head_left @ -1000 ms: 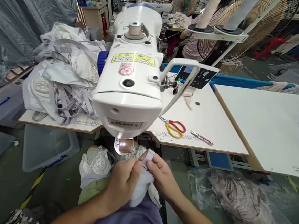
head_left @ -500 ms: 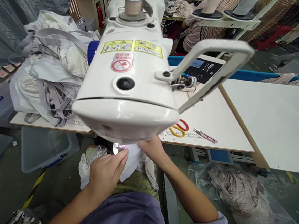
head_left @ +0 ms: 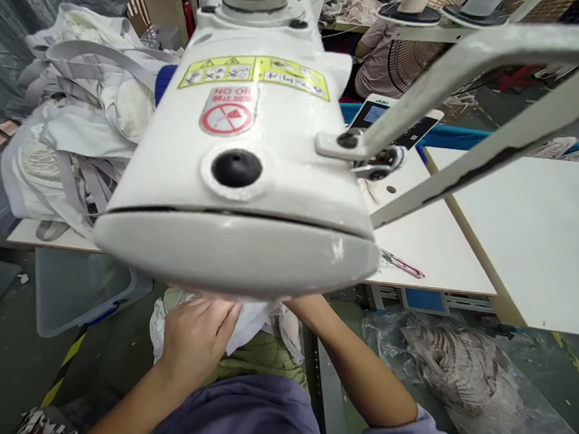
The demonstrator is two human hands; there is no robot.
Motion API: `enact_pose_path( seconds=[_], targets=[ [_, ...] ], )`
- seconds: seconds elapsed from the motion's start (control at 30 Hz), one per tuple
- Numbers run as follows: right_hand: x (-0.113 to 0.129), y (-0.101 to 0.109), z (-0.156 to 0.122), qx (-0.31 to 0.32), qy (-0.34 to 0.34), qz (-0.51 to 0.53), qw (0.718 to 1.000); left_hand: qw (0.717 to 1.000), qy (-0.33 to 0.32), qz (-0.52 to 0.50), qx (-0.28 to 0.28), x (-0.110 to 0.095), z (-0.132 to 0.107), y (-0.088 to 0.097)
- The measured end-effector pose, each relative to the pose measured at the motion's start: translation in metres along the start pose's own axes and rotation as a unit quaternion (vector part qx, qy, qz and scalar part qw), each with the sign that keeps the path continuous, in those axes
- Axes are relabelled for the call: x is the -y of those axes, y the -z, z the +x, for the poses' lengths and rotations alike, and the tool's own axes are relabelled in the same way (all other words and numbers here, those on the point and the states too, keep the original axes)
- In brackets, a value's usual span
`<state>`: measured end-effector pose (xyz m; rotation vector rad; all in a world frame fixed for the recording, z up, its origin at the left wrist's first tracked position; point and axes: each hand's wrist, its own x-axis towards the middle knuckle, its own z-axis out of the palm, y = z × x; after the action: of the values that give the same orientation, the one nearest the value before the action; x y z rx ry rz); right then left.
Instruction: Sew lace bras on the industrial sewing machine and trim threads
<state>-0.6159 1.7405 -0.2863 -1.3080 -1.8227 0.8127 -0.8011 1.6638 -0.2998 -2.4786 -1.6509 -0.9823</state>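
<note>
The white head of a sewing machine [head_left: 237,249] fills the middle of the view and covers the needle area. Just below its front edge, my left hand [head_left: 197,333] is closed, with thumb and fingers pressed together at the white fabric [head_left: 248,327]; its fingertips go out of sight under the machine. My right hand [head_left: 307,307] reaches beneath the head from the other side, so only the wrist end shows and its fingers are hidden. The fabric hangs over my lap, with lacy white cloth [head_left: 157,327] at its left.
White garments and grey straps [head_left: 87,114] are heaped at the left. Pink-handled thread snips [head_left: 403,265] lie on the white table [head_left: 457,257]. A clear plastic bin [head_left: 77,294] stands lower left, bagged fabric [head_left: 458,364] lower right. A person [head_left: 379,57] sits beyond the machine.
My view has moved closer over the machine head, which looks larger and now hides the scissors and my left fingertips. More of my right hand has gone under the head.
</note>
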Motion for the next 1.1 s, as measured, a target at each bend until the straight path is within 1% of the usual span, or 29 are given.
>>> enact_pose_path(
  seconds=[0.13, 0.4, 0.63, 0.77, 0.9, 1.0, 1.1],
  targets=[
    [0.001, 0.000, -0.001, 0.008, 0.001, 0.000, 1.000, 1.000, -0.001, -0.008, 0.004, 0.002, -0.001, -0.002],
    [0.002, 0.002, 0.000, 0.000, 0.006, -0.005, 1.000, 1.000, -0.004, 0.001, 0.006, 0.004, 0.001, -0.001],
    [-0.008, -0.002, -0.005, -0.015, -0.002, -0.010, 1.000, 1.000, -0.009, 0.003, 0.006, 0.005, 0.000, -0.002],
    [-0.016, -0.009, -0.007, 0.007, 0.007, -0.023, 1.000, 1.000, 0.000, 0.003, -0.011, 0.008, -0.002, 0.000],
    [-0.029, -0.020, -0.003, 0.023, 0.025, -0.017, 0.999, 0.998, 0.028, -0.044, -0.032, 0.012, -0.007, 0.003],
    [-0.045, -0.032, 0.001, 0.010, 0.045, -0.018, 0.999, 0.995, 0.050, -0.069, -0.049, 0.012, -0.011, 0.003],
    [-0.066, -0.043, 0.000, -0.011, 0.068, -0.046, 0.997, 0.992, 0.073, -0.076, -0.071, 0.010, -0.014, 0.001]
  ],
)
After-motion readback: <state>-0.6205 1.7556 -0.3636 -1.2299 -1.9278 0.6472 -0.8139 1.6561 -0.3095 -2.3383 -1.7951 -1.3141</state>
